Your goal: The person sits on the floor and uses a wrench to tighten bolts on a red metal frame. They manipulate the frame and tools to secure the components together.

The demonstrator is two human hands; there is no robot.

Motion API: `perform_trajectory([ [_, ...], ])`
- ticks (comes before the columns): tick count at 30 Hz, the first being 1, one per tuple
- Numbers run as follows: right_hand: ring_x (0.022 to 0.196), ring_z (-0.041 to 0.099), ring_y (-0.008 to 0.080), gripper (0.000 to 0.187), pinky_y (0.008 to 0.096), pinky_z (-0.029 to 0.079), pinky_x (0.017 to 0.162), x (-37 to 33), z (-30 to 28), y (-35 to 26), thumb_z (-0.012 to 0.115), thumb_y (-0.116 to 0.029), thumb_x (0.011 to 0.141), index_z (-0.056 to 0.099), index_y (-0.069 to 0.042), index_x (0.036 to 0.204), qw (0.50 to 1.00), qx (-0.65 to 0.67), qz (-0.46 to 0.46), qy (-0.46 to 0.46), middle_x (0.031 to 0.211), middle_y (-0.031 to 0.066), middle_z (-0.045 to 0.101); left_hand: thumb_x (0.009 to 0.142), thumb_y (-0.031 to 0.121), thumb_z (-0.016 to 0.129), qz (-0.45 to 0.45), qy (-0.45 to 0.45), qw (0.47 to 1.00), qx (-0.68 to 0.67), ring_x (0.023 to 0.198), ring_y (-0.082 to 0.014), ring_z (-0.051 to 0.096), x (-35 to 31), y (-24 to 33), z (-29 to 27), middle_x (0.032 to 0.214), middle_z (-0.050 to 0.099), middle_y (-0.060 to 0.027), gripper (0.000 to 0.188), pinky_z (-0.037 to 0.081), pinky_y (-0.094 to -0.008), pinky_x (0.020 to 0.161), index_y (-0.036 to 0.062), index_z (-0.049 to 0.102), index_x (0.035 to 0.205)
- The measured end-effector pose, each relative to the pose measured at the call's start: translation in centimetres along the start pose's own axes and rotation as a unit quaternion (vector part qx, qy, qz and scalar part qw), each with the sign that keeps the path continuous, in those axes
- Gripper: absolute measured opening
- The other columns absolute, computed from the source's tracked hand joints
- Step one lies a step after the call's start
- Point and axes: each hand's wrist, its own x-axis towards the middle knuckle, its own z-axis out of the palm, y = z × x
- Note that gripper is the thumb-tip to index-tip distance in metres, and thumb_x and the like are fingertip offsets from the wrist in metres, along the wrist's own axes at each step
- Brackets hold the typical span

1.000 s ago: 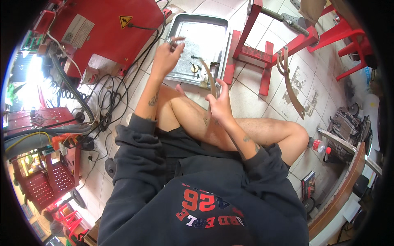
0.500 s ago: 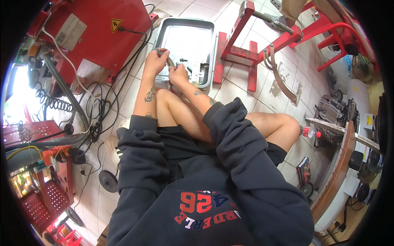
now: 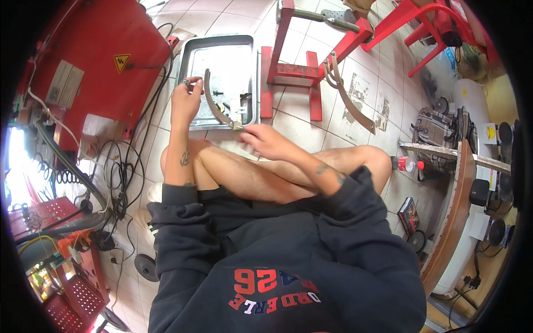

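My right hand grips the lower end of a curved brown metal strip, its lower fingers smeared by motion. The strip rises in an arc over the tray's near part, its upper end free. My left hand is by the tray's left rim, close to the strip but apart from it. Its thumb and fingertips are closed together; whatever is between them is too small to make out. A shallow metal tray lies on the floor ahead of my crossed legs. Small dark parts and pale pieces lie in it.
On the left stands a large red machine with black cables beside it. A red metal stand is right of the tray, with another curved strip hanging from it. A plastic bottle lies by my right knee.
My right hand has drawn back toward me and to the right with the strip's end. The left hand has moved slightly away from it. The whole view has shifted.
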Motion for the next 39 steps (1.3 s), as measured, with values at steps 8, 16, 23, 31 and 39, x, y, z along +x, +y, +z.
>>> perform_trajectory([
  [8,0.073,0.066,0.0204,0.03,0.0375,0.053,0.069,-9.9,-16.2,0.3,0.048,-0.017,0.097,0.062,0.005,0.111,0.933,-0.162,0.17,0.274,0.086,0.0146,0.068,0.101,0.006,0.045,0.093,-0.179,0.971,-0.125,0.077,-0.0096,0.06,-5.8,6.6,6.5,0.105,0.07,-0.0086,0.029,0.049,-0.0246,0.071,0.0017,0.061,0.125],
  [16,0.083,0.07,0.0202,0.059,0.0307,0.053,0.069,-9.0,-14.3,2.5,0.048,-0.018,0.103,0.015,0.002,0.147,0.99,0.128,0.011,0.055,0.105,0.0174,0.07,0.101,0.018,0.054,0.067,-0.315,0.927,-0.193,0.093,-0.0176,0.068,-9.8,9.0,17.5,0.102,0.071,-0.0132,0.031,0.054,-0.0294,0.08,-0.0011,0.061,0.124],
  [23,0.075,0.07,0.0189,0.085,0.029,0.055,0.068,-8.1,-12.2,-0.4,0.051,-0.016,0.103,-0.017,-0.004,0.153,0.978,0.204,-0.021,0.034,0.1,0.0192,0.07,0.103,0.018,0.055,0.003,-0.326,0.878,-0.349,0.092,-0.0096,0.064,-10.0,8.8,15.8,0.102,0.07,-0.0059,0.028,0.053,-0.0227,0.074,-0.0021,0.064,0.119],
  [31,0.099,0.067,0.0189,0.055,0.0319,0.051,0.085,-10.0,-20.5,4.7,0.054,-0.027,0.101,0.04,0.001,0.146,0.912,-0.15,0.061,0.377,0.104,0.0162,0.071,0.107,0.03,0.041,0.021,-0.28,0.845,-0.456,0.067,-0.015,0.062,-9.6,9.0,13.9,0.08,0.061,-0.0069,0.025,0.049,-0.0247,0.06,0.0058,0.048,0.108],
  [39,0.128,0.051,0.025,0.059,0.0409,0.041,0.105,-3.3,-23.7,0.6,0.052,-0.042,0.1,0.041,-0.006,0.146,0.924,0.053,-0.126,0.357,0.138,0.0148,0.054,0.107,0.027,0.039,-0.075,-0.417,0.645,-0.637,0.044,-0.007,0.035,-10.0,10.3,11.2,0.073,0.049,-0.002,0.032,0.03,-0.022,0.045,0.0113,0.044,0.135],
])
